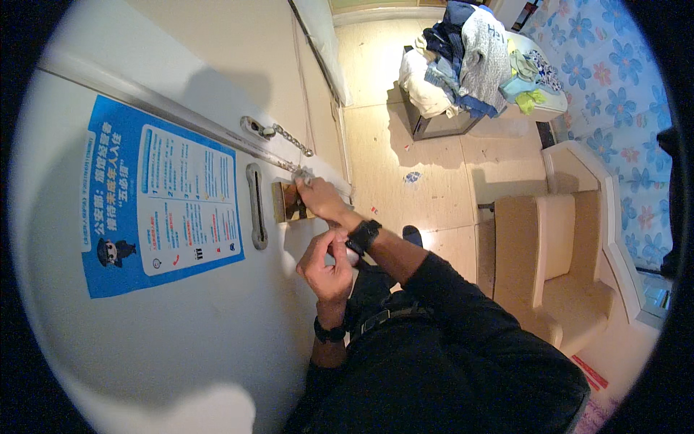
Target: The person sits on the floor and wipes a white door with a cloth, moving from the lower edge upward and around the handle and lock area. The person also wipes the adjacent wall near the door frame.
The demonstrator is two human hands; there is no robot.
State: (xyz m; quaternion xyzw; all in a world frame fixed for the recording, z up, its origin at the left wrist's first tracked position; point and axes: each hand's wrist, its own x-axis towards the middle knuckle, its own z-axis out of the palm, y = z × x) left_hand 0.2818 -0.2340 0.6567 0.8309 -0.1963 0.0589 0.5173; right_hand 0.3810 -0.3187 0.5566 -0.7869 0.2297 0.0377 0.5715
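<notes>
My right hand (325, 200) reaches across to the edge of a white door (227, 325). Its thumb is at a small worn metal fitting (302, 175), beside a brass-coloured lock plate (287, 203); the other fingertips are hidden. My left hand (327, 268) is just below the right wrist, thumb tip and forefinger meeting in a ring, with nothing visible in it. Behind it, a rounded shiny piece (355, 256) is mostly covered. A slotted metal chain track (257, 206) is fixed to the door. A door chain (293, 139) hangs from an anchor plate (251, 126) on the frame.
A blue-and-white printed poster (192, 217) bears writing on the door. Clothes (461, 65) lie heaped on low furniture at the back. A beige chair (520, 244) stands at right, before a flowered curtain (623, 103). Scraps (412, 177) lie on the tiled floor (374, 141).
</notes>
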